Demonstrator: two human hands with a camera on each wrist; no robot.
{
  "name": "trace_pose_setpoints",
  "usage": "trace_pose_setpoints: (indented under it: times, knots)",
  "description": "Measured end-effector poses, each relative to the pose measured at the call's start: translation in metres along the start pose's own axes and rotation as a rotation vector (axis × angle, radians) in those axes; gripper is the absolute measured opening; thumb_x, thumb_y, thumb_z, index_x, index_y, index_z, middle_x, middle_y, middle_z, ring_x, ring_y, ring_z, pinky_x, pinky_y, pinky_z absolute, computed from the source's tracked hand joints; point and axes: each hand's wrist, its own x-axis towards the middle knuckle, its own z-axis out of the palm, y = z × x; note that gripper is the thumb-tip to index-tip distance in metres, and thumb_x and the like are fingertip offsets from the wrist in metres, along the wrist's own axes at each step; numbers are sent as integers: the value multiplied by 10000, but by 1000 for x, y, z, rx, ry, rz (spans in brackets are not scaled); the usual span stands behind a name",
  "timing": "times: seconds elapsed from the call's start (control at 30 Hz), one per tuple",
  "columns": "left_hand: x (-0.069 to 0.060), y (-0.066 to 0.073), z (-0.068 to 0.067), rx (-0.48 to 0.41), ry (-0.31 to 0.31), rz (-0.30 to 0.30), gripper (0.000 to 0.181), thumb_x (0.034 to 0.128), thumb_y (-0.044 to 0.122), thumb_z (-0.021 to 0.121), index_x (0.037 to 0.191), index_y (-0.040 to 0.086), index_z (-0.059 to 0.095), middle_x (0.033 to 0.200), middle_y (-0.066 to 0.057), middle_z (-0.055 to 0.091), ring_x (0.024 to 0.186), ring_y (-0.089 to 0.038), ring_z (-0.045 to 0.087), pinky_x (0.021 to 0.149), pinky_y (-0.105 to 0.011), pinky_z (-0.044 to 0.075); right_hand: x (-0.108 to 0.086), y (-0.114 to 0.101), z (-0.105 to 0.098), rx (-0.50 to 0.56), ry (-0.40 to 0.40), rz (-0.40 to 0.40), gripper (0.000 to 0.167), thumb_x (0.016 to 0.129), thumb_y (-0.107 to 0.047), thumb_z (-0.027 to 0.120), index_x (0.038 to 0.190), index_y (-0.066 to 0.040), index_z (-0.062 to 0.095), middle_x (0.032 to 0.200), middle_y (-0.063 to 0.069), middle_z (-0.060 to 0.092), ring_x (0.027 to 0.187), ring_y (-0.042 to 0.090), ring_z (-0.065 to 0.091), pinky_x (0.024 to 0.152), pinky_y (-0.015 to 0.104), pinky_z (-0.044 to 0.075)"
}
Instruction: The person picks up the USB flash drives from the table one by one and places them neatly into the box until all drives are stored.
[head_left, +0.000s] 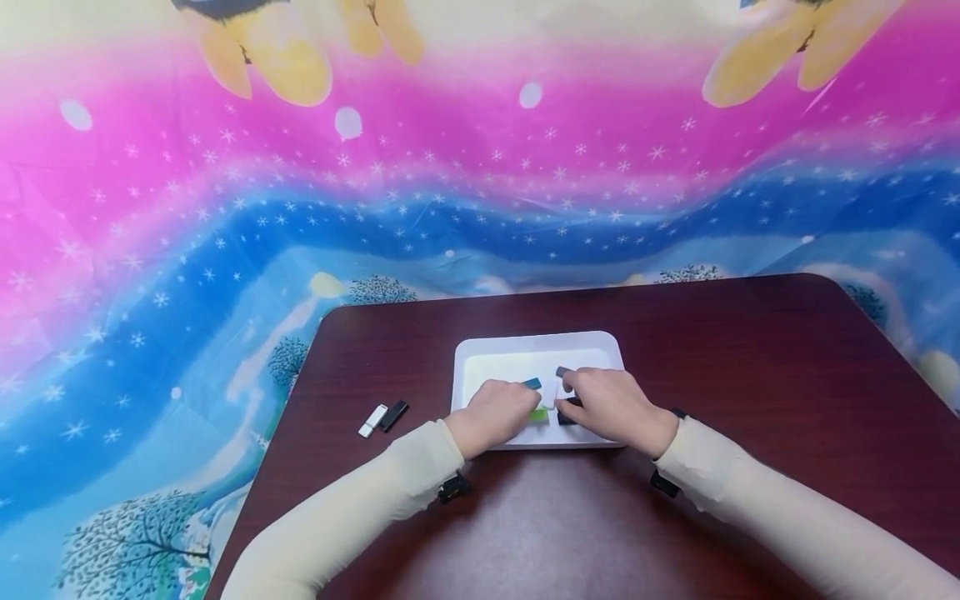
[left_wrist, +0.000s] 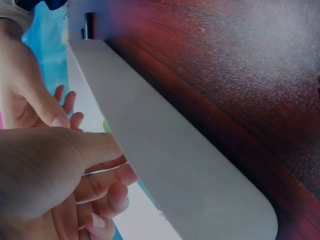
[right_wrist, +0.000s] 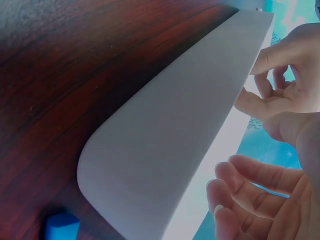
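A shallow white tray (head_left: 487, 354) stands on the table, with both hands reaching over its front wall. Over its left half my left hand (head_left: 493, 414) points its thumb and index finger inward; the wall hides their tips. A bright green stick-shaped piece (head_left: 537, 414), like a USB stick, shows right by those tips; whether it is pinched is unclear. A teal stick (head_left: 532, 384) lies behind them. Above the right half is my right hand (head_left: 618, 406), its fingers loosely bent and apart (right_wrist: 255, 195). Close to it are a grey stick (head_left: 562, 372) and a black piece (head_left: 567, 412).
Left of the tray, a white USB stick (head_left: 372, 421) and a black one (head_left: 394, 416) lie side by side on the dark red-brown table (head_left: 720, 367). A blue piece (right_wrist: 62, 226) shows beside the tray in the right wrist view. A printed cloth (head_left: 480, 192) hangs behind.
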Motion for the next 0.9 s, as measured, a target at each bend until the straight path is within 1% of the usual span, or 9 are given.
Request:
trace_pose_setpoints:
  times: [0.13, 0.33, 0.43, 0.57, 0.73, 0.9]
  knots:
    - [1, 0, 2, -4, -4, 6, 52, 929, 200, 680, 889, 180, 706, 811, 43, 721, 642, -110, 593, 564, -319, 524, 0, 1, 0, -4, 7, -3, 270, 898, -350, 701, 940, -85, 733, 748, -12, 679, 541, 76, 476, 474, 263, 383]
    - [1, 1, 3, 8, 18, 17, 79, 923, 229, 685, 861, 185, 708, 831, 47, 733, 662, -120, 636, 561, -326, 539, 0, 1, 0, -8, 1, -9, 280, 905, -360, 704, 938, -83, 722, 731, -14, 665, 528, 76, 460, 464, 255, 370]
    - [0, 2, 2, 5, 18, 14, 65, 910, 240, 701, 882, 182, 711, 829, 47, 734, 662, -125, 644, 556, -325, 537, 0, 1, 0, -9, 6, -14, 276, 908, -361, 700, 926, -85, 713, 721, -21, 659, 530, 74, 463, 469, 261, 379]
    - [-1, 1, 1, -12, 2, 3, 95, 912, 272, 710, 930, 179, 711, 842, 42, 735, 677, -127, 652, 561, -319, 533, -1, 2, -1, -10, 16, -16, 274, 901, -362, 704, 922, -89, 719, 729, -25, 668, 537, 69, 472, 474, 268, 391]
    - [-3, -1, -3, -36, -20, -17, 137, 921, 303, 711, 969, 175, 712, 838, 30, 723, 679, -111, 632, 563, -308, 527, -1, 3, -3, -6, 4, -6, 301, 896, -372, 726, 957, -78, 737, 783, 0, 704, 541, 70, 477, 471, 265, 391]
    - [-3, -5, -8, -64, -28, -40, 150, 935, 311, 705, 982, 169, 714, 816, 29, 707, 644, -92, 570, 556, -292, 512, 0, 5, -5, -10, -1, -3, 307, 896, -373, 731, 982, -78, 740, 838, 19, 730, 553, 69, 494, 471, 262, 399]
